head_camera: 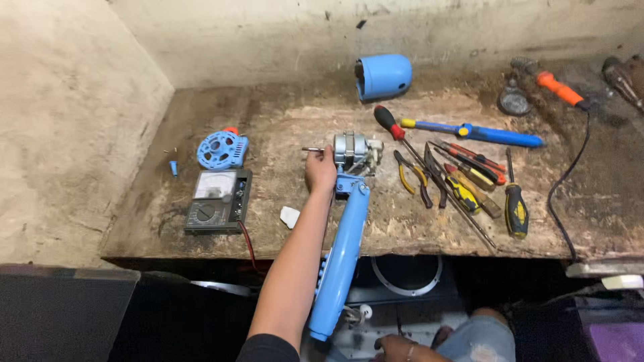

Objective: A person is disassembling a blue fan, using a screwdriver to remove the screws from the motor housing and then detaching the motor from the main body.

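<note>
Blue fan stand [342,258] is leaning against the bench's [168,208] front edge, its bare motor [354,153] resting near mid-bench, while my left hand [320,169] is clutching the motor's shaft and my right hand [400,349] is lying loosely curled below, holding nothing.

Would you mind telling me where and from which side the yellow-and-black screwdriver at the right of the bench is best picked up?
Grip the yellow-and-black screwdriver by its thick handle, coming from above at the near bench edge. It lies flat, handle toward the person and thin shaft pointing away. The right side is bare wood; the tool pile crowds the left. The left hand is at the motor.
</note>
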